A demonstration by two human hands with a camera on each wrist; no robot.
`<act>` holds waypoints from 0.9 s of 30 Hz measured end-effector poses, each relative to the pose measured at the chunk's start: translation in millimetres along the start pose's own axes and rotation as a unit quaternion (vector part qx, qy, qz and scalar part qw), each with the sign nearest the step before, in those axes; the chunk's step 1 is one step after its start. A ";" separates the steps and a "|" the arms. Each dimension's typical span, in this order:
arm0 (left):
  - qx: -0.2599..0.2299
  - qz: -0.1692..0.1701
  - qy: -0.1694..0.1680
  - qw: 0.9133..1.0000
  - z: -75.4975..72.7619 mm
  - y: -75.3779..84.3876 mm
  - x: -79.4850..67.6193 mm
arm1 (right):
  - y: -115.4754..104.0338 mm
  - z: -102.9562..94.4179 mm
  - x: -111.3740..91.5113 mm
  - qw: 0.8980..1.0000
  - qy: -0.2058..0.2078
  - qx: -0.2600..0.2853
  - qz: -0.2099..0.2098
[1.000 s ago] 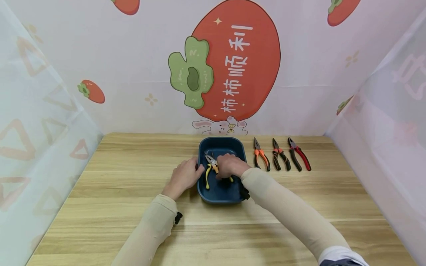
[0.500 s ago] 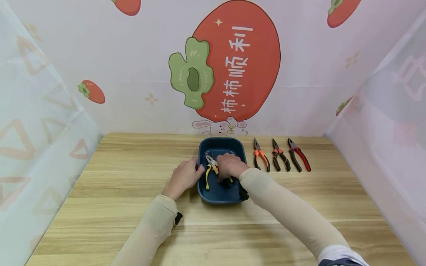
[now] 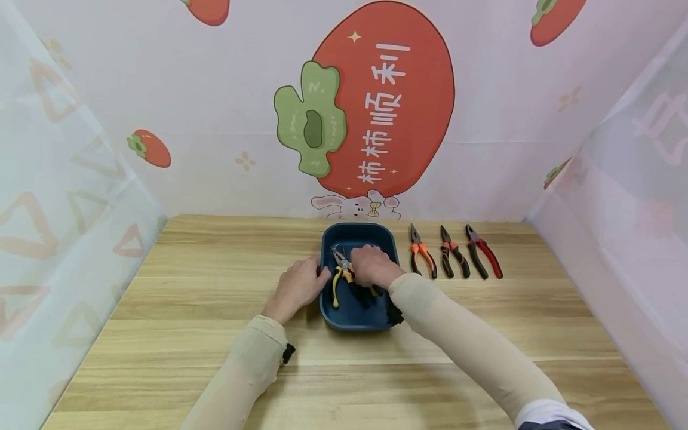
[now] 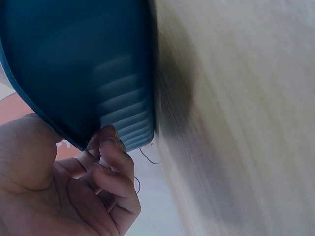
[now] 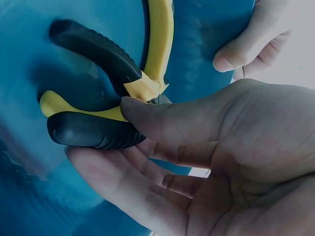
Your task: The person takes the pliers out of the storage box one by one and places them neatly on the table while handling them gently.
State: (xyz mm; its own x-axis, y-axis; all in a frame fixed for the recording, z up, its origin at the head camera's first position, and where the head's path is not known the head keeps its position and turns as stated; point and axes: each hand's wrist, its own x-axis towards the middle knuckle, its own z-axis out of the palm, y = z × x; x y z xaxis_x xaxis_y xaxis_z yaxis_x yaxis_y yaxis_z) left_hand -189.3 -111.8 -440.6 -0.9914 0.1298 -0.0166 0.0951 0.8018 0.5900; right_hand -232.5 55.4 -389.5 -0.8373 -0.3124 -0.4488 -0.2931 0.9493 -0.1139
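Note:
In the head view, a dark blue tray stands at the back middle of the table. My left hand grips its left rim; the left wrist view has the curled fingers at the rim's corner. Inside lie pliers with yellow-and-black handles and metal jaws toward the back. My right hand reaches into the tray. Between thumb and fingers it pinches a yellow-and-black plier handle, close beside a black handle and a yellow one. Cannot tell whether all these belong to one pair.
Right of the tray, three pliers lie in a row: orange-and-black needle-nose pliers, black pliers with orange marks and red-and-black pliers. Behind the wooden table hangs a printed cloth.
A black plier handle has come into view below my right hand, pointing toward the tray's front. My right hand has shifted slightly. The left hand has stayed on the rim.

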 end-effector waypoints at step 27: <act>0.008 0.000 0.004 1.000 -0.5 0.4 -0.6 | 9.0 32.8 39.1 0.996 -0.089 0.009 -0.027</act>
State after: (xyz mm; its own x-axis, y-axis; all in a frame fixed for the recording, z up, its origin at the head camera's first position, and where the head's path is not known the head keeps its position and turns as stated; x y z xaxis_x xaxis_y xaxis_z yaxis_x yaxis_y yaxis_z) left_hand -188.6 -111.9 -439.9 -0.9920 0.1260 -0.0095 0.0973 0.8104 0.5778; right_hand -252.7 52.9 -437.2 -0.7250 -0.3534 -0.5912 -0.3255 0.9322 -0.1581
